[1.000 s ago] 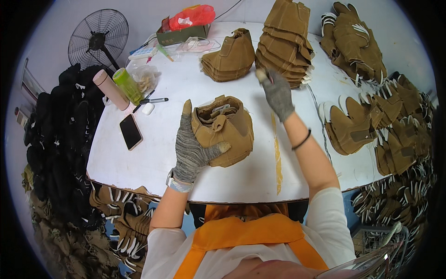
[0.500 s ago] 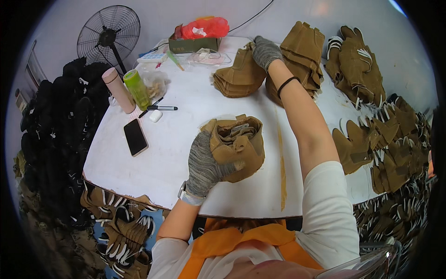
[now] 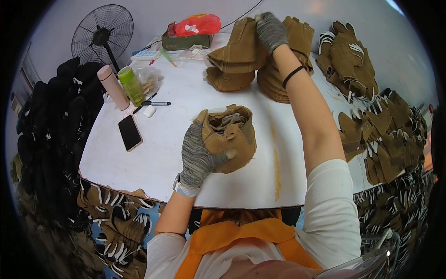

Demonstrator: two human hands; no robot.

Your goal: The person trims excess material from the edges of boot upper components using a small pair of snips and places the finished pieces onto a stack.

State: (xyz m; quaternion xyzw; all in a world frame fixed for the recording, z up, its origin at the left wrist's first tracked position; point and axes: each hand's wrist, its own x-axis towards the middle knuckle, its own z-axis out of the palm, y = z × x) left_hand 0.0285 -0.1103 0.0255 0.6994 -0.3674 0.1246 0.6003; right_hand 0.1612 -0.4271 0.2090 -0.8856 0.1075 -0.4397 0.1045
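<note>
My left hand (image 3: 196,156), in a grey knit glove, is wrapped round the side of a brown boot upper (image 3: 240,151) standing on the table. Its top opening faces up, and grey material shows inside. At the far side my right hand (image 3: 272,32), gloved too, grips the top edge of another brown boot upper (image 3: 239,49), held up above a low stack of boot uppers (image 3: 228,80). Whether it is one piece or several together I cannot tell. My right fingertips are partly hidden. Just right of it stands a taller stack of boot uppers (image 3: 274,83).
A phone (image 3: 130,133), pens (image 3: 158,103), a pink bottle (image 3: 113,87) and a green bottle (image 3: 130,86) are on the white table (image 3: 111,162)'s left. A box (image 3: 186,42) sits at the back. Brown bundles (image 3: 355,60) lie right; a fan (image 3: 101,35) stands back left.
My right hand has raised a boot upper off the far stack, opening a gap above the pieces below. The left hand keeps its hold on the near one.
</note>
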